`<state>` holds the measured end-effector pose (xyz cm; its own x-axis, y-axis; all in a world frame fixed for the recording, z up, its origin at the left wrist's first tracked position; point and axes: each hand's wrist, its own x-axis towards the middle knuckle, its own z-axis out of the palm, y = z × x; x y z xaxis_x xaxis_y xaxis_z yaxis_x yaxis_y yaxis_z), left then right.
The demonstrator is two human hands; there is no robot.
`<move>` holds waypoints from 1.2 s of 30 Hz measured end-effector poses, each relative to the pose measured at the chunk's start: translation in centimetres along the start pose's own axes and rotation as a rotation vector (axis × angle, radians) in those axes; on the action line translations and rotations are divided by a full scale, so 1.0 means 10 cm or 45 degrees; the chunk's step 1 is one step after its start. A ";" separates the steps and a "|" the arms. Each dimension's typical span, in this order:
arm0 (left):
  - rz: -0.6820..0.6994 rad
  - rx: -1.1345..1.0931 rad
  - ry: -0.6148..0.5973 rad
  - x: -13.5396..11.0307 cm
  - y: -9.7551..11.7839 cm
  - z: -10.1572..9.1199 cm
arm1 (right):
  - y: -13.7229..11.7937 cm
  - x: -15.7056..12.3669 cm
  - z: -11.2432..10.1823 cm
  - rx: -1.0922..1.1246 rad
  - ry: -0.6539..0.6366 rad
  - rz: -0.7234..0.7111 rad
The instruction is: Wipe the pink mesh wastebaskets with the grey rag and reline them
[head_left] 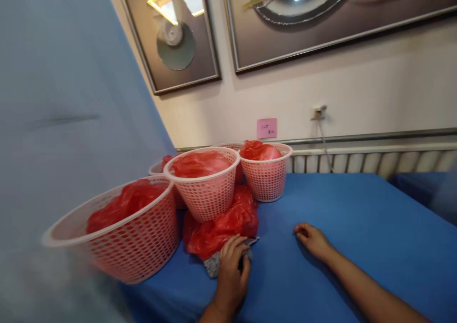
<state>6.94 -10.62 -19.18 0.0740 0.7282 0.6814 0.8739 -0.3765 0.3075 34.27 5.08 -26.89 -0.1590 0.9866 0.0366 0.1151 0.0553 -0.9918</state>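
A grey cloth [212,265] is seen at a red bag's [232,225] near edge, partly covered by the left hand [233,263], whose fingers are bent, thumb parted (any grip cannot be told). Over the blue table [342,204], the right hand [313,240] is loosely curled, its contents hidden. Beyond the bag, baskets [210,199] are clustered.

The red bag [237,220] is thin plastic, glossy and crinkled — the grey piece [212,266] looks like rough, matt cloth. Smooth plastic forms the baskets [210,194] toward the bench's [282,275] left edge; its blue cover [357,208] looks matt.
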 end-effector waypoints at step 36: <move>-0.496 -0.915 -0.764 0.99 0.30 1.67 | 0.12 -0.05 -0.54 -0.142 -0.022 -0.005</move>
<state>18.33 5.08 -22.60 0.2476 0.9668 0.0635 0.4072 -0.1633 0.8986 39.81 5.54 -27.46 -0.1766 0.9836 0.0372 0.2225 0.0767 -0.9719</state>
